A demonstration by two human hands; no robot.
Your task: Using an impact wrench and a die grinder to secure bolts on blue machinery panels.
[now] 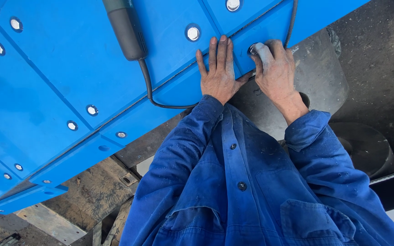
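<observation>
an industrial workshop or heavy-equipment yard, seen from above. large bright blue liner panels cover a sloped surface, fastened with rows of recessed steel bolts. a dark corded power tool lies on the panels, its black cable trailing across them. below the panels sit grimy dark metal parts, a worn, stained floor and rough planks. the person wears a dusty blue work overall, its sleeves speckled with grit.
</observation>
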